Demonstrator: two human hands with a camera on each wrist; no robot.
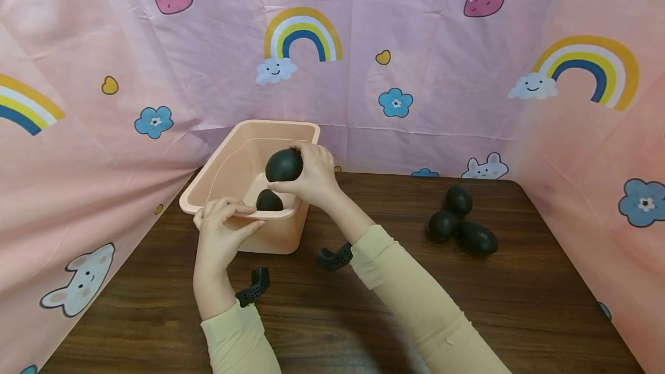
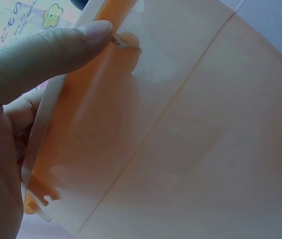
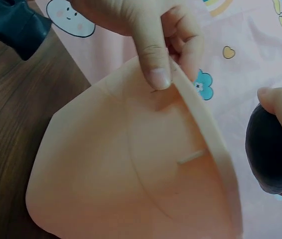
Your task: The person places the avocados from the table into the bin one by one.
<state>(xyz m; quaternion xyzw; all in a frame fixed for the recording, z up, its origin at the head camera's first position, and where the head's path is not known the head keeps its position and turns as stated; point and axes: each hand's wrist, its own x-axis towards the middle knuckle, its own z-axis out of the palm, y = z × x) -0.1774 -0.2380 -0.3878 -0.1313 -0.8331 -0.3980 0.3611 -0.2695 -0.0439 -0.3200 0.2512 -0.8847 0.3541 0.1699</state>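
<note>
A peach-coloured plastic bin (image 1: 272, 235) stands at the left of the table. My left hand (image 1: 214, 241) pinches its near rim, thumb on the outside wall and fingers over the edge; the left wrist view shows the thumb (image 2: 46, 57) against that wall. Over the bin's opening, my right hand (image 1: 318, 180) holds a dark, egg-shaped avocado (image 1: 283, 165) between thumb and fingers. The right wrist view has this avocado (image 3: 268, 149) beyond the rim at the right edge. Inside the bin lies another avocado (image 1: 269, 201), partly hidden by the near rim.
Three more dark avocados (image 1: 443, 227) lie clustered on the right of the brown wooden table (image 1: 519, 305). A printed pink cloth (image 1: 358, 27) hangs behind and along both sides. Black wrist devices (image 1: 254, 287) sit on both forearms.
</note>
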